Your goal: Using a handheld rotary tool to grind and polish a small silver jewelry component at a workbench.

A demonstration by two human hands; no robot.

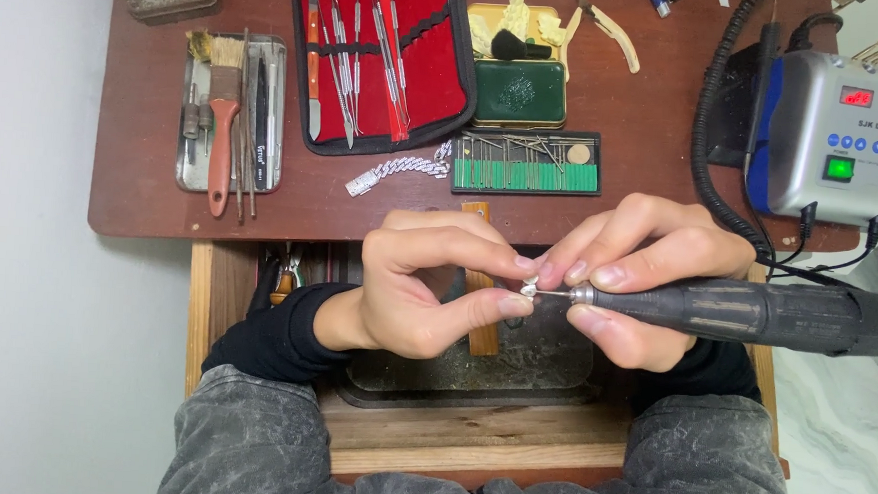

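tool roll (388,64) behind bur tray (525,163) — chain (398,170) left | control box (831,132) right, probably on desk (141,206)

I see left hand (419,281) pinched, thumb and forefinger tips meeting; right hand (633,277) curled in pen-style grip; fingertips of both nearly touching.

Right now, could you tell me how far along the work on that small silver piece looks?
Done: nothing visibly finished. In hand: the left hand pinches the small silver piece while the right hand holds the rotary handpiece, its bit at the piece. Left: a silver chain lies untouched on the desk.
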